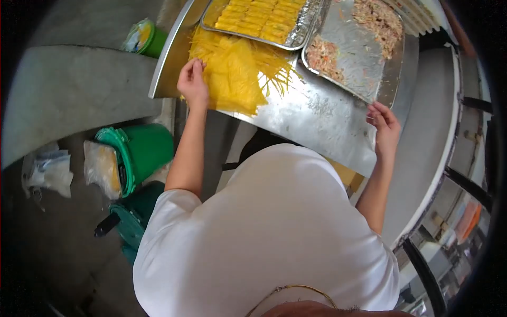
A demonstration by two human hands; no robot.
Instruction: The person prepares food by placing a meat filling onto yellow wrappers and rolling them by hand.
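My left hand (193,83) is at the left edge of a pile of thin yellow wrapper sheets (232,74), its fingers curled together in a pinch. Whatever lies between those fingertips is hidden. Loose yellow strips fray from the pile's right side onto the metal table (317,113). Over on the right, my right hand (384,124) hovers by the near corner of a metal tray (364,58), fingers loosely bent and apart, with nothing visible in them. Shredded pinkish filling (377,24) lies in that tray. Behind the wrappers, a second tray (253,37) holds rows of yellow rolls (259,18).
Green bins (148,145) stand on the floor at left, one with a plastic bag (103,166) over its rim. A smaller green bin (154,42) is farther back. A curved pale ledge (428,127) with dark bars runs along the right.
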